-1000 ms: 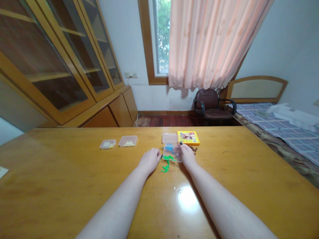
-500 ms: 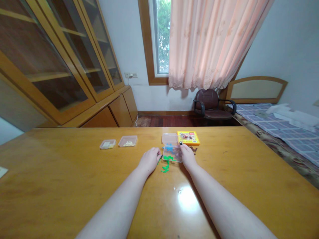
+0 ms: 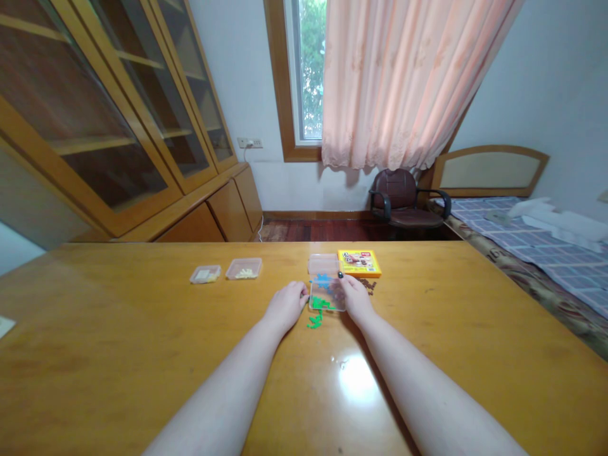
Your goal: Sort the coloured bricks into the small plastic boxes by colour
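Note:
My right hand (image 3: 357, 297) grips the right side of a clear plastic box (image 3: 336, 309), thumb on its rim. Inside the box, green pieces (image 3: 319, 303) lie toward the left. My left hand (image 3: 287, 304) is closed at the box's left edge, fingertips pressed together; whatever they hold, if anything, is hidden. A few more green pieces (image 3: 315, 321) lie on the table just in front of the box. Blue pieces (image 3: 322, 279) show behind it, partly through the clear plastic. Brown pieces (image 3: 368, 286) lie beyond my right hand.
Behind the pieces are a clear lid or tray (image 3: 323, 263) and a yellow printed box (image 3: 360, 263). Farther left on the wooden table (image 3: 142, 342) are a container with pale pieces (image 3: 244, 269) and a smaller container (image 3: 205, 274). A chair (image 3: 401, 196) stands past the far edge.
The green piece by my left fingertips no longer shows there, and the green pieces inside the box look more heaped to the left. Both hands have barely moved.

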A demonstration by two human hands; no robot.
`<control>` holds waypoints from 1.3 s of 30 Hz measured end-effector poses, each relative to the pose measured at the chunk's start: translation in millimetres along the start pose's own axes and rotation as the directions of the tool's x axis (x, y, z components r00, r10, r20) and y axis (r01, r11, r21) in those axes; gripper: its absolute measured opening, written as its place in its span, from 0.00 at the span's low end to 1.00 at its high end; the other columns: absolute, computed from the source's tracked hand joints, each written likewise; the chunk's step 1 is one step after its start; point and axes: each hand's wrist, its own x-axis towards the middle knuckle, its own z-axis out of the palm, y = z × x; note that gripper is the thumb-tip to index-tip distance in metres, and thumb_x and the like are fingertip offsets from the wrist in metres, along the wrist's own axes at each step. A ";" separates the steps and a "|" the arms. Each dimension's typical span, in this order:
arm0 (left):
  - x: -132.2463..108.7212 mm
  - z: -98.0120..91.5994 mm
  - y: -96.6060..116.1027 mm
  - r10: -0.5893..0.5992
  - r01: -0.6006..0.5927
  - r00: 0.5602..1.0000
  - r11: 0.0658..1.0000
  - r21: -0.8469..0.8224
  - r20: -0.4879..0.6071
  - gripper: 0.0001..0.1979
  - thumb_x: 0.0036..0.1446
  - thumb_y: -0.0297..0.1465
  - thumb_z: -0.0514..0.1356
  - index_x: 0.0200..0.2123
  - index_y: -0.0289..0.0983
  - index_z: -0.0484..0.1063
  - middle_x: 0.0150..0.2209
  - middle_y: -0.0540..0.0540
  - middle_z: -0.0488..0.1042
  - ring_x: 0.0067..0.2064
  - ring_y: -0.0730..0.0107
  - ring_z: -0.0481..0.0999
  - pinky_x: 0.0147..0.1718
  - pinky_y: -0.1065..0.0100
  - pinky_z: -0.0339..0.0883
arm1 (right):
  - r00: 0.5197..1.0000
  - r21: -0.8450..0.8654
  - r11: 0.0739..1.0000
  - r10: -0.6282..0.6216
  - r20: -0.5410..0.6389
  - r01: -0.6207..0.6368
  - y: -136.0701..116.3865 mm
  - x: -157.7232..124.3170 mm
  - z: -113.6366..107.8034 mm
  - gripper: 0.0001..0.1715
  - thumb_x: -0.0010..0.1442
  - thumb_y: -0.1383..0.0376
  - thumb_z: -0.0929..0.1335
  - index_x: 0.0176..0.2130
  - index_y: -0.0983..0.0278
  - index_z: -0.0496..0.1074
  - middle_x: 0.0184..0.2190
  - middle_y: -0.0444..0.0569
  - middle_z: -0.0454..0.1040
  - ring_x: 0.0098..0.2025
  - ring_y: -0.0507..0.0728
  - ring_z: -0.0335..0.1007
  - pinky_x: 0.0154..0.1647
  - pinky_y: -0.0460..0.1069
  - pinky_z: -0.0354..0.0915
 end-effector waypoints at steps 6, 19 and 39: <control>0.7 5.3 -1.6 0.016 -0.016 1.000 1.000 -0.005 0.002 0.06 0.56 0.32 0.52 0.31 0.38 0.67 0.33 0.47 0.70 0.34 0.69 0.69 0.31 0.71 0.57 | 1.000 0.016 1.000 -0.003 0.010 0.002 -4.9 -2.6 0.8 0.19 0.50 0.51 0.63 0.26 0.64 0.70 0.23 0.47 0.72 0.24 0.53 0.63 0.26 0.47 0.58; -1.7 2.4 4.7 0.003 -0.004 1.000 1.000 0.026 0.011 0.10 0.58 0.33 0.48 0.30 0.37 0.67 0.32 0.46 0.71 0.34 0.68 0.70 0.31 0.70 0.58 | 0.997 -0.077 0.995 -0.056 0.050 0.060 -4.1 -0.9 0.3 0.17 0.52 0.53 0.63 0.26 0.64 0.70 0.22 0.45 0.70 0.25 0.53 0.61 0.26 0.46 0.57; 2.1 1.8 -1.0 -0.049 0.044 0.997 0.996 -0.082 -0.064 0.07 0.56 0.30 0.50 0.31 0.37 0.67 0.33 0.46 0.69 0.35 0.69 0.68 0.34 0.70 0.60 | 0.998 -0.083 0.995 -0.060 0.035 0.063 -3.8 -1.7 0.3 0.16 0.50 0.54 0.63 0.24 0.63 0.69 0.21 0.44 0.69 0.25 0.53 0.61 0.27 0.46 0.57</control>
